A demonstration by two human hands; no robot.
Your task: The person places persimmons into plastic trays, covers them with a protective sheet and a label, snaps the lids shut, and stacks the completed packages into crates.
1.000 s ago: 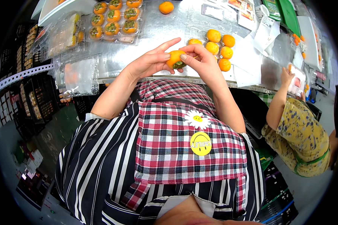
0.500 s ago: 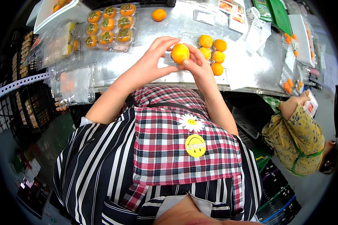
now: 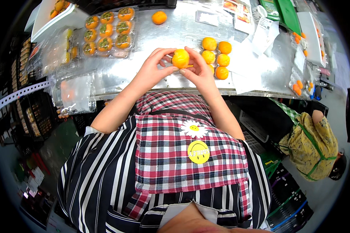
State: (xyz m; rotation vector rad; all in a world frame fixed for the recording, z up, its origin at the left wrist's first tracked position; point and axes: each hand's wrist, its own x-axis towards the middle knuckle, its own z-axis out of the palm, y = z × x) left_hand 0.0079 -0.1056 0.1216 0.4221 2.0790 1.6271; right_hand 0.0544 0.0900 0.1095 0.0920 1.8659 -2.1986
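Observation:
Between the fingertips of both hands, above the near part of the metal table (image 3: 144, 75), is a smooth orange-yellow persimmon (image 3: 180, 59). My left hand (image 3: 156, 66) curls round its left side, thumb at the bottom. On the other side my right hand (image 3: 201, 70) grips it with the thumb underneath and fingers behind. Just right of my hands, several more persimmons (image 3: 223, 59) sit in two rows in a clear tray, partly hidden by my right fingers. A clear pack of persimmons (image 3: 105, 29), leaf ends up, lies at the far left. One loose persimmon (image 3: 159, 17) rests beyond my hands.
Clear plastic packs (image 3: 79, 90) are stacked at the table's left end. A white box (image 3: 52, 21) with fruit stands behind them. Labels and papers (image 3: 265, 35) lie at the back right, beside a green tray (image 3: 288, 15). A co-worker (image 3: 311, 143) in yellow stands at right.
Both hands and the held persimmon have shifted slightly left and nearer. The fruit has been turned a little between my fingers. The co-worker at right has turned, and the hand with a pack is out of sight.

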